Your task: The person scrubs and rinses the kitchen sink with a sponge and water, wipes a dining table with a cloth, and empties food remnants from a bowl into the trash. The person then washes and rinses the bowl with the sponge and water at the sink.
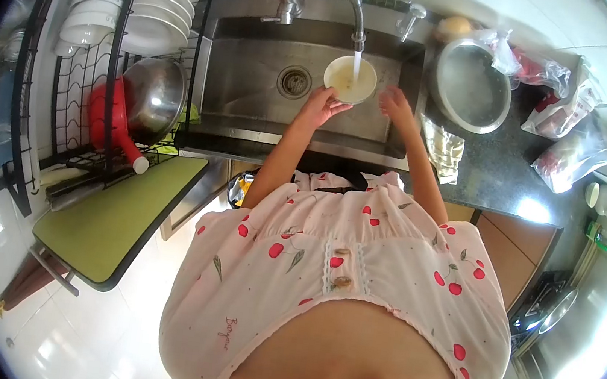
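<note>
A small white bowl (358, 89) is held in my left hand (321, 107) above the sink (241, 110). My fingers close on its lower left rim. Water from the curved faucet (354, 2) runs straight down into the bowl, and liquid with small specks shows inside. To the right of the bowl, apart from it, is my right hand (395, 104). Its fingers look loosely spread and nothing shows in them. The round drain (294, 81) lies left of the bowl.
At the left, a black rack (118, 38) holds stacked bowls, plates (157, 35), a metal bowl (159, 96) and a red colander (105, 116). A metal basin (440, 85), a cloth (441, 149) and plastic bags (576, 159) sit on the right counter. A green folding table (118, 220) stands lower left.
</note>
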### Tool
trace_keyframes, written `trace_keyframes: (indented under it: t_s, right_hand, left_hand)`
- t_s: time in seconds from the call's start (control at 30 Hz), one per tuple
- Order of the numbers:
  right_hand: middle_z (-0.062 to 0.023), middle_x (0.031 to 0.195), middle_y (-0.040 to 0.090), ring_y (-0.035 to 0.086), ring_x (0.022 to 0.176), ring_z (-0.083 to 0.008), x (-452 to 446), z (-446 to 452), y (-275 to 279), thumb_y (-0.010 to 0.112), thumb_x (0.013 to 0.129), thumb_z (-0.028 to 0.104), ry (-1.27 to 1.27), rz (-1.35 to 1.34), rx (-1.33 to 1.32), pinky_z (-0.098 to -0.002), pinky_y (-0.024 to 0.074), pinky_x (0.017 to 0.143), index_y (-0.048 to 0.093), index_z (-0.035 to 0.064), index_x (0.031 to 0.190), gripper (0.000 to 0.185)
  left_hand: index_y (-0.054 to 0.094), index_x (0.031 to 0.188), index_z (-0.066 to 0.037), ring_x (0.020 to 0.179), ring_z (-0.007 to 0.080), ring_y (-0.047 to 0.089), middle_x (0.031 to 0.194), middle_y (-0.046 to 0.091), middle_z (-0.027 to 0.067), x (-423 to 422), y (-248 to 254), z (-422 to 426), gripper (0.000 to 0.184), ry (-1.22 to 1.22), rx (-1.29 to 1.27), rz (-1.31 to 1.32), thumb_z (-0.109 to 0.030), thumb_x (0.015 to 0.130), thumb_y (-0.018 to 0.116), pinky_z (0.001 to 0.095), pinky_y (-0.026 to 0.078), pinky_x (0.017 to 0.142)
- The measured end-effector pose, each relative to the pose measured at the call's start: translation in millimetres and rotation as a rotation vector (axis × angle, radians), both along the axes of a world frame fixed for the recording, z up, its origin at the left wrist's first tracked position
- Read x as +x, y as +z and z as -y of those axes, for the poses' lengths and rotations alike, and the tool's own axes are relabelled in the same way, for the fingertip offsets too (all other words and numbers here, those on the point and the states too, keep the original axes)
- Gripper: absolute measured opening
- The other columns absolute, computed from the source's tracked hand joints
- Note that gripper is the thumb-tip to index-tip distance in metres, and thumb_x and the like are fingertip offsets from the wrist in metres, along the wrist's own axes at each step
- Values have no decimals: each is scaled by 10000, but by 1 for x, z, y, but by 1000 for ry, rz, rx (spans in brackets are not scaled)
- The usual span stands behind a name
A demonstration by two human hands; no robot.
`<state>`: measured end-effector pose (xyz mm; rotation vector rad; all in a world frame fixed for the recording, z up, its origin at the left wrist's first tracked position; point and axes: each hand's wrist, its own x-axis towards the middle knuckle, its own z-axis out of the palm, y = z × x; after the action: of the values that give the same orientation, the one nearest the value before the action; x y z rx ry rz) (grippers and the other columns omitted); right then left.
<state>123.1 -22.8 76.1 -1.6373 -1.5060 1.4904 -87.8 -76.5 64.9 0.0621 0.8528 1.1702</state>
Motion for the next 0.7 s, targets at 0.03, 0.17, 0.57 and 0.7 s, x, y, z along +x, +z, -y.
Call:
trace_keyframes:
  t_s: [0.03, 0.17, 0.57, 0.7]
  right_hand:
    - [-124, 837, 617, 583, 756, -185, 0, -2, -10, 573, 791, 283, 32, -33, -5, -292, 448, 675, 448, 45, 1160, 456]
    - [-107, 851, 612, 571, 790, -173, -2, 7, 21, 566, 792, 298, 130, -120, 1, -275, 436, 687, 452, 53, 1171, 465]
    - [-75, 820, 582, 509, 745, -112, 50, 45, 12, 565, 794, 239, 25, 3, -137, -244, 410, 660, 438, 1, 1171, 464]
    - [-53, 811, 570, 490, 719, -102, 35, 42, 24, 574, 790, 222, -15, -67, -149, -237, 404, 638, 445, 0, 1158, 449]
  left_hand:
    - [472, 881, 74, 913, 287, 556, 923, 531, 169, 0, -4, 0, 181, 17, 8, 28, -24, 730, 488, 447, 492, 826]
    - [463, 980, 99, 980, 315, 512, 973, 523, 183, -12, -24, 8, 248, 206, -72, 191, 8, 751, 437, 443, 492, 837]
    - [404, 1173, 20, 1128, 371, 310, 1217, 327, 202, -29, -63, 0, 348, 539, 53, 1196, -30, 830, 421, 381, 525, 815]
    - [353, 1162, 74, 1109, 369, 364, 1200, 343, 230, -25, -54, -7, 386, 469, -66, 683, 7, 786, 411, 423, 512, 828]
